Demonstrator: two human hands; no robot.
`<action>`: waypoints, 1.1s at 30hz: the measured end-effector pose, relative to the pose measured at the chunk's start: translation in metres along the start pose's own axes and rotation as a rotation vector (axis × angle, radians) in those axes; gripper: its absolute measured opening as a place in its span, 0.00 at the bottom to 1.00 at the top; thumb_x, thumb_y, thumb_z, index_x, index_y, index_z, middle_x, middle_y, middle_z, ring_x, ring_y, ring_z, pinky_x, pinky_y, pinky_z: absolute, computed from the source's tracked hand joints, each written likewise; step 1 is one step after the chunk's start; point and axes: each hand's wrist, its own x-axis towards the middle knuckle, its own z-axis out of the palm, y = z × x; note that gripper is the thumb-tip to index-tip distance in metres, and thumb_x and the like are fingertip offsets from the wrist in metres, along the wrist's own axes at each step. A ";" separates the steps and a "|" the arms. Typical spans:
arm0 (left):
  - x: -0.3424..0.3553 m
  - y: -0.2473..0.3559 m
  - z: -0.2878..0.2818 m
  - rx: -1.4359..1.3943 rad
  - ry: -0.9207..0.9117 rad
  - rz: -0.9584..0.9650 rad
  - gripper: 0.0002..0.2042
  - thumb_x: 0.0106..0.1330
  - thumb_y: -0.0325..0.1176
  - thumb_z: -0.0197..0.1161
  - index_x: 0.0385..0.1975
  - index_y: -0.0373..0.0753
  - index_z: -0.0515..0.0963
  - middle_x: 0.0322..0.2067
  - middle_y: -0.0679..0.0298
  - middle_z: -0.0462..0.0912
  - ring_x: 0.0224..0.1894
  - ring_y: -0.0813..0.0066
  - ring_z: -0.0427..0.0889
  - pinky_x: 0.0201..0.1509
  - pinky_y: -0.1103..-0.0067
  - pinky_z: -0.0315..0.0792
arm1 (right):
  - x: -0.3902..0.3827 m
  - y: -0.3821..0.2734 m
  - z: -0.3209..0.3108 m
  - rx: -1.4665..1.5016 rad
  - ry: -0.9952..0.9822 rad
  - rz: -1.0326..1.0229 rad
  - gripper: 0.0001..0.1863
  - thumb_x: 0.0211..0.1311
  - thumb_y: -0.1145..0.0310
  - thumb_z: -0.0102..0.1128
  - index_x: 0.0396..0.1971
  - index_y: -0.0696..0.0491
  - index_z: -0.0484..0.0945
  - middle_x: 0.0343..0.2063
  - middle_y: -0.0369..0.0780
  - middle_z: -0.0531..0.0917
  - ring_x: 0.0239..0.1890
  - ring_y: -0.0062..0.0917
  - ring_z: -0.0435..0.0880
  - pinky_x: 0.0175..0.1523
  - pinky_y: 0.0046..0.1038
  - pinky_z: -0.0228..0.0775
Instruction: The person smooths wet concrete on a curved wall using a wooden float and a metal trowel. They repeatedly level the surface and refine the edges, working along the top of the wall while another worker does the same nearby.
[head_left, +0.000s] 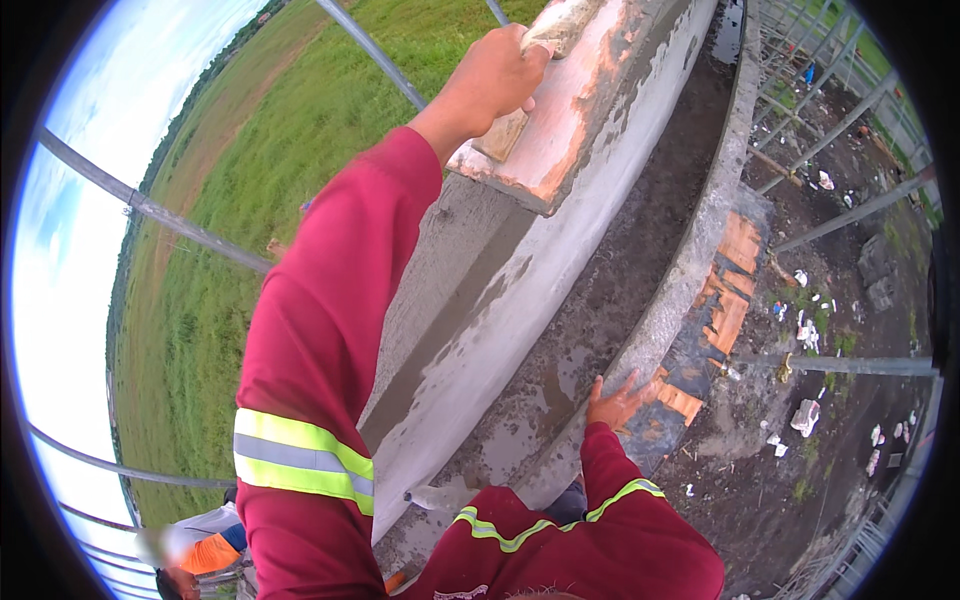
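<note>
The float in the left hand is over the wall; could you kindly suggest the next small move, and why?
Probably draw the float back toward the body along the wall's grey top: the left hand grips its handle, that rough-looking top continues nearer the body, and the right hand rests on the concrete rim opposite, a likely brace.

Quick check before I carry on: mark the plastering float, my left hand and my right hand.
Plastering float [572,108]: head view, bare face of the board beside the handle.
Left hand [494,80]: head view, back of the hand.
Right hand [613,405]: head view, back of the hand.
</note>
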 end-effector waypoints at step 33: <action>0.051 -0.042 0.104 0.252 0.019 -0.153 0.23 0.71 0.37 0.52 0.53 0.19 0.71 0.36 0.34 0.84 0.34 0.49 0.88 0.50 0.61 0.76 | 0.004 -0.004 -0.007 0.074 -0.023 0.014 0.50 0.59 0.47 0.69 0.77 0.44 0.53 0.76 0.56 0.46 0.75 0.54 0.55 0.74 0.49 0.56</action>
